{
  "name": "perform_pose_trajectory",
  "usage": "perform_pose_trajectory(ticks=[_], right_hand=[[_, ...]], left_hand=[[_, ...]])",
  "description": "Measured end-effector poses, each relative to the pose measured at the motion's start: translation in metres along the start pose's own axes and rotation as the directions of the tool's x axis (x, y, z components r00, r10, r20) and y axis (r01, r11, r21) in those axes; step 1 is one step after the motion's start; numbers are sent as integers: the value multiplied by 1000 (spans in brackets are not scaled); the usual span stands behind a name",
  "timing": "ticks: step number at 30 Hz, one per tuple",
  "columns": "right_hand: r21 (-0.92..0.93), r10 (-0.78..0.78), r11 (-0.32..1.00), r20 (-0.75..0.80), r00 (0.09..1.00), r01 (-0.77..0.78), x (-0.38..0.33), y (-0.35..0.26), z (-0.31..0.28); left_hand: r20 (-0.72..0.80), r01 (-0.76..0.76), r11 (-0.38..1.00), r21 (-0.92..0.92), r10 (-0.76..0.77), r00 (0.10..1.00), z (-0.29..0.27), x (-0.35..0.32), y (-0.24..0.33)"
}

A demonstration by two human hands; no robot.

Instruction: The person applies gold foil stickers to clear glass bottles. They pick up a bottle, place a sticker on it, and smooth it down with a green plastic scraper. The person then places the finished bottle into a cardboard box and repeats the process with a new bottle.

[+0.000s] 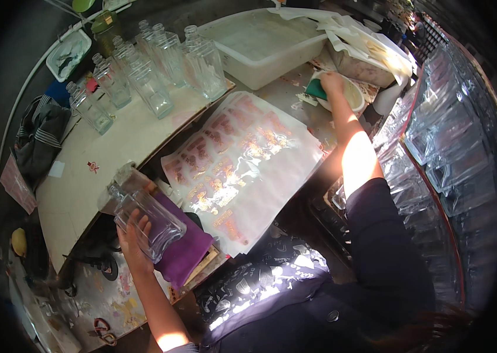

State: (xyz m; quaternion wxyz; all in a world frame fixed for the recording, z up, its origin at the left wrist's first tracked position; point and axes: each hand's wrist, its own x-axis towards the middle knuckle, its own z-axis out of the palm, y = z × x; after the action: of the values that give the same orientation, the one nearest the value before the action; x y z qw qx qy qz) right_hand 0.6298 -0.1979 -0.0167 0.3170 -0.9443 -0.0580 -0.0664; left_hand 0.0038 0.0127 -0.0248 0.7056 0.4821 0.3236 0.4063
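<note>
My left hand (135,238) grips a clear, square-sided glass bottle (163,226) that lies tilted over a purple cloth (186,253), its neck toward the white board. At the far right, my right arm is stretched out. My right hand (334,88), fingers closed, is at a pale bowl (352,97) and holds a flat green piece (315,89); I cannot make out whether it is a scraper or a pad. Between my hands lie white sheets (298,156) printed with rows of pink and gold designs, partly glaring in sunlight.
Several clear glass bottles (151,88) stand on the white board (113,176) at the back left. Behind the sheets sits a large white tub (254,62). Bagged glassware (454,147) is stacked along the right. Red-handled scissors (104,332) lie at the lower left.
</note>
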Motion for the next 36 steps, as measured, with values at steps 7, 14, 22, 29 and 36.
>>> perform_pose_trajectory(ticks=[7, 14, 22, 29, 36], right_hand=[[674, 42, 663, 400, 916, -325, 5, -3, -13], [437, -638, 767, 440, 632, 470, -163, -60, -3], [154, -661, 697, 516, 545, 700, -272, 41, -54], [143, -748, 628, 383, 543, 765, -254, 30, -39], [-45, -645, 627, 529, 551, 777, -272, 35, -39]], left_hand=[[-6, -21, 1000, 2, 21, 1000, -6, -6, 0], [3, -21, 1000, 10, 21, 1000, -7, -4, 0], [25, -16, 1000, 17, 15, 1000, -5, 0, -5], [57, -34, 999, 29, 33, 998, -7, 2, -3], [28, -22, 1000, 12, 21, 999, -6, -1, -2]])
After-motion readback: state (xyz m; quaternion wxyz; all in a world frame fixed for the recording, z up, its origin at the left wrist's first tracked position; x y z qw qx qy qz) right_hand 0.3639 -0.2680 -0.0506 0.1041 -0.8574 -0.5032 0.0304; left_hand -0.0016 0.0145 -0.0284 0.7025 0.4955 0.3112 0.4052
